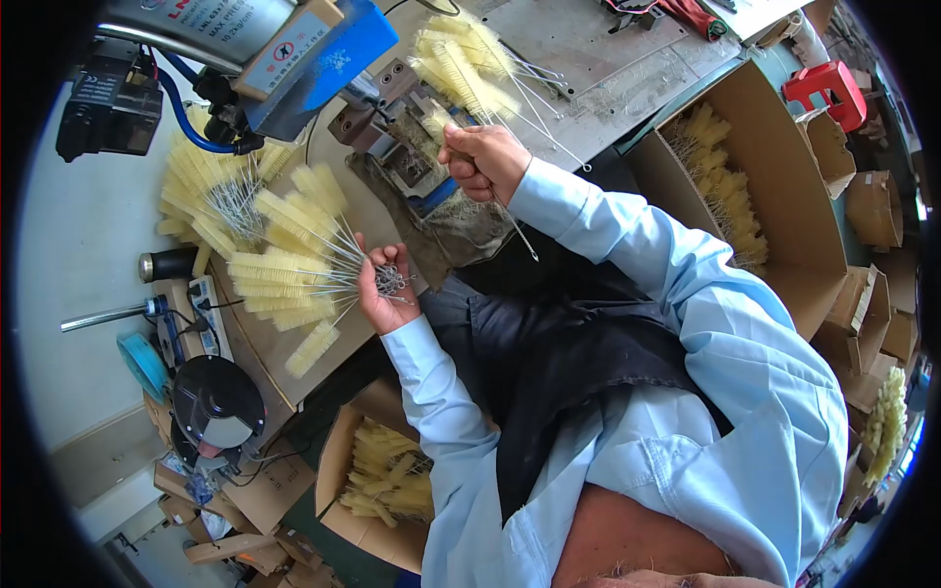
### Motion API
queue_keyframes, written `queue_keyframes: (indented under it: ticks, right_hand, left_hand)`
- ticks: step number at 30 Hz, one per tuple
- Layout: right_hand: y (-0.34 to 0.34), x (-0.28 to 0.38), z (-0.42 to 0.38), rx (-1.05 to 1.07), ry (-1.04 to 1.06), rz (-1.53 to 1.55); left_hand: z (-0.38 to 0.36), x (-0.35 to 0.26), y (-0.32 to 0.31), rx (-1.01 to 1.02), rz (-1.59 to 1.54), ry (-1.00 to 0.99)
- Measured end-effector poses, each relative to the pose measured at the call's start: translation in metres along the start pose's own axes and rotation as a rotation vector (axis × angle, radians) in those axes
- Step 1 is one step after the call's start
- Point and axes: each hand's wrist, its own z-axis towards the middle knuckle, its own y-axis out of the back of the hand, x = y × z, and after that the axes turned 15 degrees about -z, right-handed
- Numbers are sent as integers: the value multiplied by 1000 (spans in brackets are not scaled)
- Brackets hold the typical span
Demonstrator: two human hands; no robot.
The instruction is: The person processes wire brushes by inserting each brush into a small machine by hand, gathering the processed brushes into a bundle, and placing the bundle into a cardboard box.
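Gripping a fan of yellow brushes by their wire stems, your left hand has its fingers clamped over the worktop. Your right hand pinches one brush at the metal jig.

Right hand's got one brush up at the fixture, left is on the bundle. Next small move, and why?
Probably ease the single brush down into the metal fixture. The right hand grips it by its wire stem, bristle end right at the fixture, though whether it is seated cannot be told. The left hand holds the fanned bundle of yellow brushes by their wire ends, ready to supply another.
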Motion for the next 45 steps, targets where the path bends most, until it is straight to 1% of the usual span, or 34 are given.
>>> queue_keyframes:
  ticks: [4, 7, 9, 11, 12, 13, 14, 15, 17, 18, 19, 20, 21, 22, 23, 24, 25, 26, 27, 29, 30, 31, 32, 33, 34, 35, 37, 38, 39, 40, 41, 42, 44, 45]
  right_hand:
    - [1, 1, -6, -63, 71, -136]
    - [8, 15, -15, -245, 54, -340]
    - [23, 28, -4, -296, 118, -440]
    - [51, 36, 20, -355, 342, -625]
    - [50, 42, 19, -445, 427, -683]
    - [48, 49, 17, -537, 515, -741]
    - [71, 39, 41, -755, 702, -972]
    - [65, 39, 36, -749, 706, -975]
    - [41, 33, 17, -1012, 1128, -1037]
    - [35, 23, 16, -976, 1181, -1009]
    - [13, 12, 2, -747, 1019, -817]
    - [0, 0, -4, -556, 872, -860]
    - [-11, -17, 4, -368, 842, -800]
    - [-27, -31, 10, -294, 706, -867]
    - [-42, -40, 15, -169, 611, -932]
    - [-60, -48, 24, -155, 549, -907]
    - [-75, -46, 31, -53, 352, -843]
    - [-90, -43, 40, -36, 221, -761]
    - [-102, -42, 53, -35, 227, -757]
    - [-118, -45, 79, -110, 127, -499]
    - [-124, -39, 78, -166, 123, -492]
    - [-127, -42, 84, -159, 123, -492]
    - [-131, -42, 90, -301, 341, -630]
    - [-134, -36, 88, -445, 561, -764]
    - [-135, -32, 84, -372, 537, -685]
    - [-138, -30, 79, -374, 536, -687]
    - [-144, -32, 70, -315, 622, -547]
    - [-147, -34, 70, -321, 654, -457]
    - [-146, -35, 67, -324, 653, -462]
    - [-145, -36, 64, -266, 664, -399]
    - [-144, -34, 62, -205, 674, -339]
    - [-144, -34, 63, -203, 669, -344]
    - [-144, -29, 65, -178, 546, -246]
    - [-138, -26, 72, -181, 550, -244]
  left_hand:
    - [0, 3, -2, -39, -6, -28]
    - [0, 6, 0, -90, 63, -78]
    - [2, 6, 1, -116, 64, -86]
    - [3, 5, 5, -69, 68, -59]
    - [0, 4, 3, -68, 90, -61]
    - [0, 3, 4, -66, 89, -71]
    - [0, 3, 6, -48, 77, -62]
    - [0, 3, 8, -31, 64, -51]
    - [-1, 1, 11, -10, 37, -36]
    - [0, 0, 12, 12, 13, -17]
    - [-1, -1, 12, 11, 14, -16]
    - [-1, -1, 13, 38, -9, 3]
    - [-1, -2, 13, 65, -32, 24]
    - [0, -2, 15, 68, -30, 32]
    - [0, -4, 19, 100, -28, 60]
    - [1, -5, 22, 132, -25, 85]
    - [0, -5, 25, 137, -23, 89]
    - [0, -6, 28, 145, -57, 147]
    - [0, -8, 29, 152, -89, 203]
    - [1, -6, 23, 181, -124, 229]
    - [2, -6, 22, 182, -150, 226]
    - [1, -7, 22, 182, -177, 224]
    - [0, -7, 21, 182, -176, 219]
    - [-1, -6, 16, 116, -178, 165]
    - [-2, -6, 13, 50, -181, 113]
    - [-1, -5, 14, 50, -183, 115]
    - [2, -3, 20, 194, -291, 73]
    - [3, -2, 23, 196, -297, 76]
    - [3, -3, 26, 270, -326, 78]
    - [3, -4, 30, 344, -355, 76]
    - [5, -5, 33, 344, -361, 71]
    - [5, -5, 32, 350, -388, 68]
    - [0, -4, 31, 351, -409, 73]
    - [-3, -2, 20, 228, -354, -5]
